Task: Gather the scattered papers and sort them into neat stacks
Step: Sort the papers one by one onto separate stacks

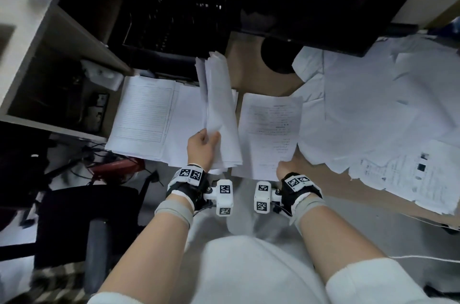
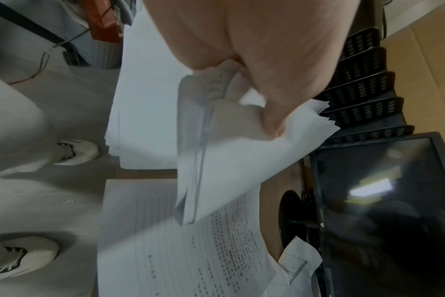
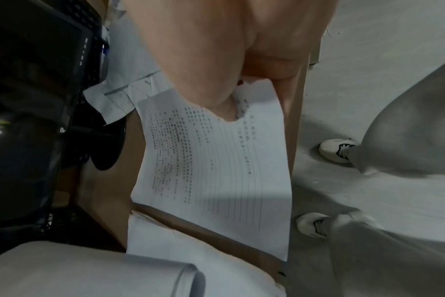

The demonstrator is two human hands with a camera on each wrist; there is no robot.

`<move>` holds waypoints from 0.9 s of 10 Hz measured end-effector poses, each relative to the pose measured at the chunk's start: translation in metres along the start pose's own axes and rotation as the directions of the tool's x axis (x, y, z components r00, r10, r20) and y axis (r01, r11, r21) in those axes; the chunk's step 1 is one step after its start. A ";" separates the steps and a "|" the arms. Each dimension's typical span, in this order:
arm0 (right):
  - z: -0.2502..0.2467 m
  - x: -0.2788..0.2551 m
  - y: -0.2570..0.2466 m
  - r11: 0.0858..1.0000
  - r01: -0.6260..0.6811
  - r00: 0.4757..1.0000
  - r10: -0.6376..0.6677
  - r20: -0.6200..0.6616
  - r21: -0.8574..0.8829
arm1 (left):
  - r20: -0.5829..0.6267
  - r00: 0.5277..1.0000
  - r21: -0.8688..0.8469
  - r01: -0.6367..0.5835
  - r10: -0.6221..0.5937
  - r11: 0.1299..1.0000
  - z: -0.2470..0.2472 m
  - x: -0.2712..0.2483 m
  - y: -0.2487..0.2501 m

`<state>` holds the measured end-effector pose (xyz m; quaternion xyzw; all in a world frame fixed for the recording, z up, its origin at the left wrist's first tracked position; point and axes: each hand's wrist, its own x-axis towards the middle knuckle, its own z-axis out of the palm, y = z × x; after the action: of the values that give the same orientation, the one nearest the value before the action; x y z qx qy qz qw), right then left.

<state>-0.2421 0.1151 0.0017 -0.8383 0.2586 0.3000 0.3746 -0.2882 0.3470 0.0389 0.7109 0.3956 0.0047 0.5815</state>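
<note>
Head view: left hand [image 1: 202, 148] grips paper bundle [image 1: 220, 114] — right hand [image 1: 283, 169] pinches printed sheet [image 1: 270, 131].

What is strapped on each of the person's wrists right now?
Each wrist wears a black strap with white edging and square black-and-white marker tags, left wrist and right wrist. A white block with the same tags juts inward from each. Grey bands sit below; white sleeves are pushed up.

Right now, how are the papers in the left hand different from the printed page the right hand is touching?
The bundle of papers is many sheets, lifted off the desk and curved in the left hand's grip; the printed page lies flat on the desk. The bundle's facing side looks blank, while the printed page shows lines of text. The left hand grips the bundle's near end; the right hand only holds the page's near corner. Both are white paper.
</note>
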 end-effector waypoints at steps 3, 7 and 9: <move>0.003 -0.010 -0.031 0.996 -0.076 0.996 0.078 0.041 -0.047 | 0.044 0.999 -0.019 0.027 -0.026 0.999 -0.001 0.017 0.005; -0.013 -0.032 -0.117 0.909 0.278 0.853 -0.382 0.355 0.310 | 0.365 0.930 -0.151 0.097 -0.035 0.984 0.032 0.011 0.042; -0.014 -0.038 -0.106 0.896 0.184 0.822 -0.365 0.436 0.403 | 0.406 0.913 -0.136 0.015 0.042 0.991 0.036 0.000 0.038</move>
<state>-0.1941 0.1747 0.0860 -0.6814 0.0751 0.3991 0.6089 -0.2504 0.3173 0.0586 0.6576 0.2593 -0.1126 0.6983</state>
